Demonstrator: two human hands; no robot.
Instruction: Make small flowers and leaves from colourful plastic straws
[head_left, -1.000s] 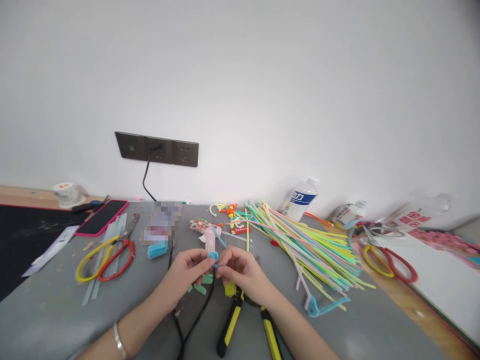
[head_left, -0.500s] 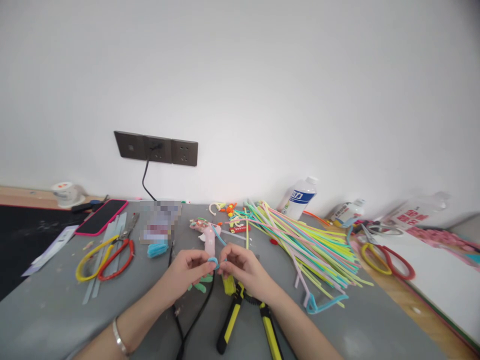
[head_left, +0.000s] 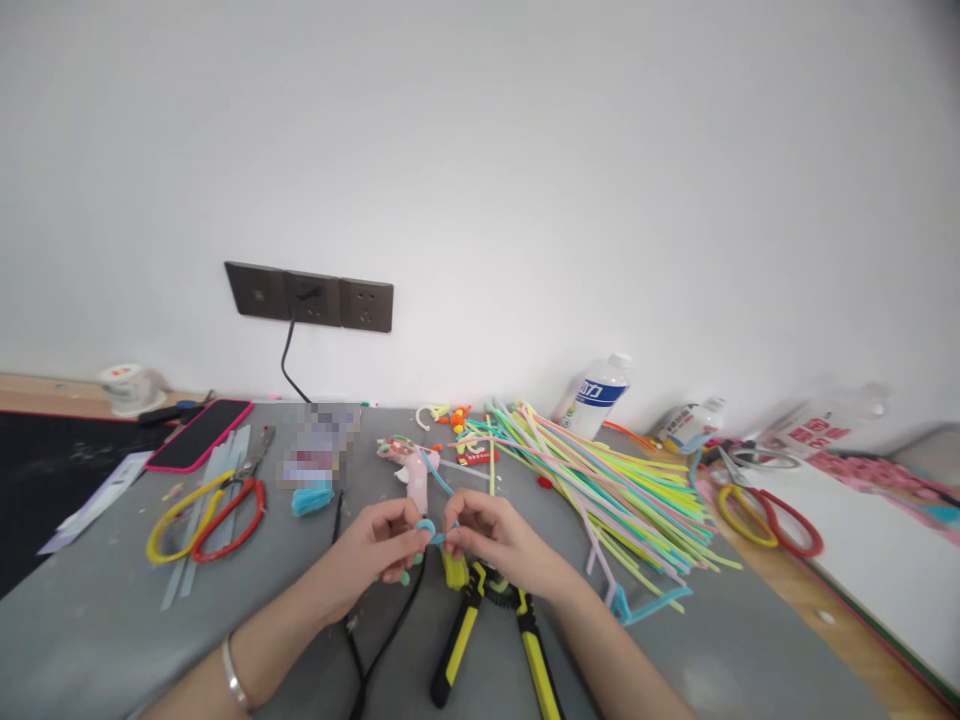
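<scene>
My left hand [head_left: 379,548] and my right hand [head_left: 491,540] meet above the grey table [head_left: 112,620], both pinching a small blue pipe cleaner loop [head_left: 427,529] between thumb and fingers. Just behind the loop a pink hot glue gun [head_left: 416,475] lies on the table, its black cord [head_left: 382,640] running toward me. Yellow-handled pliers [head_left: 480,640] lie under my right wrist. A silver bracelet sits on my left wrist.
A big sheaf of coloured pipe cleaners [head_left: 607,485] lies to the right. Red and yellow scissors [head_left: 214,505] and a pink-cased phone [head_left: 199,433] lie at the left. Bottles [head_left: 596,395] stand by the wall. Another pair of scissors [head_left: 765,505] is at far right.
Both hands have dropped a little toward me with the blue loop, and their fingers have shifted on it. Nothing else on the table has moved.
</scene>
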